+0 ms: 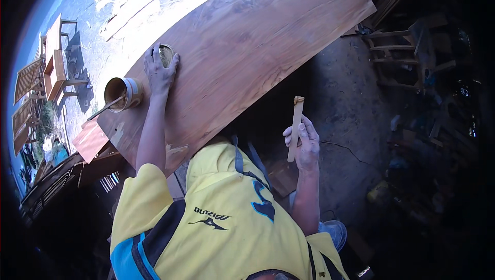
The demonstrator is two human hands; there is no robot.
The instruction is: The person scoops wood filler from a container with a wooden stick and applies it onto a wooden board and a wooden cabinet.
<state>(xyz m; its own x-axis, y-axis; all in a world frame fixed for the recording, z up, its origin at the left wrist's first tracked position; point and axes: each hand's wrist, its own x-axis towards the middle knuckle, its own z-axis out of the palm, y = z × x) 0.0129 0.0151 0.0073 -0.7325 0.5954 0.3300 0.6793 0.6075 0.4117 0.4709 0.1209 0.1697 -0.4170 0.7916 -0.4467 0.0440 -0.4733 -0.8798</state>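
While the left hand [161,71] presses on a small round tin [166,54], a putty-tipped wooden stick [295,128] is clamped in the right hand [304,146].
Filler is best spread thinly along the grain; the wide wooden panel [247,48] spans a bench over a dirt floor [350,110], an open can [124,93] at its left edge, chairs [51,58] far left.

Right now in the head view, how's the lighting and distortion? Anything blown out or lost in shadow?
Head view: hard sun blows out the ground at top left; the wooden panel is evenly lit, its straight edges bowed by the fisheye; the right side falls into deep shadow, furniture there barely readable; left hand and right hand with its wooden stick stay sharp.
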